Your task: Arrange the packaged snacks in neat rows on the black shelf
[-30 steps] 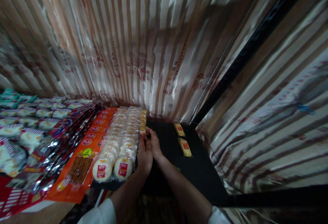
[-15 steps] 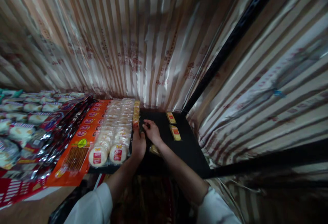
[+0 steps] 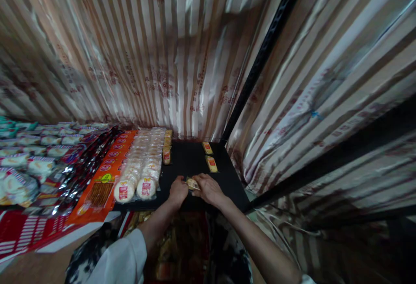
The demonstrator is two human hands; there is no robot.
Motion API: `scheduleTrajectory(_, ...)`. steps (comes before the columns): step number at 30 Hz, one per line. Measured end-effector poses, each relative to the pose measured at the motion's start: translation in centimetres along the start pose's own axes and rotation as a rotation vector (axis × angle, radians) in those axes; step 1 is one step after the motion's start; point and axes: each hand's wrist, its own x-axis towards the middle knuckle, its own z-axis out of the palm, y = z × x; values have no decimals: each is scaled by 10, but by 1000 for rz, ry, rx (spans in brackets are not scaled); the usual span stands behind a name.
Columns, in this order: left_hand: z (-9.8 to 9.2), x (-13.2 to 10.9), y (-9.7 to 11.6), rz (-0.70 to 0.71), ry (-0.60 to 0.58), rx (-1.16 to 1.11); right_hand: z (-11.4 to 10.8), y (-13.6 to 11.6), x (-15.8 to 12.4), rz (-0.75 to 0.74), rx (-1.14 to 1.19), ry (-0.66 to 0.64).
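Observation:
Near the front of the black shelf (image 3: 188,156), a small wrapped yellow snack pack (image 3: 192,184) is between my two hands. My right hand (image 3: 209,190) has its fingers closed over the pack's right side. My left hand (image 3: 178,192) pinches at its left end, with the fingertips partly hidden. Farther back, a short row of similar yellow packs (image 3: 167,155) runs along the round wrapped crackers. Two more yellow packs, one nearer (image 3: 211,164) and one farther (image 3: 207,148), lie flat on the right part of the shelf.
Left of my hands are rows of round wrapped crackers (image 3: 146,187), orange stick-snack bags (image 3: 100,188), dark shiny packets (image 3: 94,158) and white wrapped packs (image 3: 40,162). A black post (image 3: 250,93) rises behind right, before striped sheeting (image 3: 156,58). A box of yellow packs (image 3: 169,249) sits below.
Both hands have left the yellow row and come toward the shelf's front. They now hold the pack that lay beneath my right wrist. The view has shifted slightly.

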Motion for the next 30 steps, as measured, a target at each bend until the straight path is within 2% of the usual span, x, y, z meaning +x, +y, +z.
scheduleTrajectory(3,1,-2,-2,20,36,-45,12,-2,-4,0,86,77)
scheduleTrajectory(7,-11,-4,-2,50,69,-90,22,1,1,43,408,139)
scheduleTrajectory(12,-30,-6,-1,103,89,-119,15,1,9,176,881,41)
scheduleTrajectory(16,-39,-9,3,139,83,-120,8,-7,11,236,1142,2)
scheduleTrajectory(18,-42,-11,5,135,61,-154,6,-11,11,270,1219,-46)
scheduleTrajectory(21,-45,-14,9,53,58,-294,4,-16,13,345,1309,-69)
scheduleTrajectory(23,-46,-17,12,-3,85,-376,2,-19,14,370,1373,-32)
scheduleTrajectory(26,-44,-21,14,-50,133,-485,2,-23,17,323,1462,56)
scheduleTrajectory(30,-33,-24,12,-91,197,-646,13,-31,23,274,1425,147)
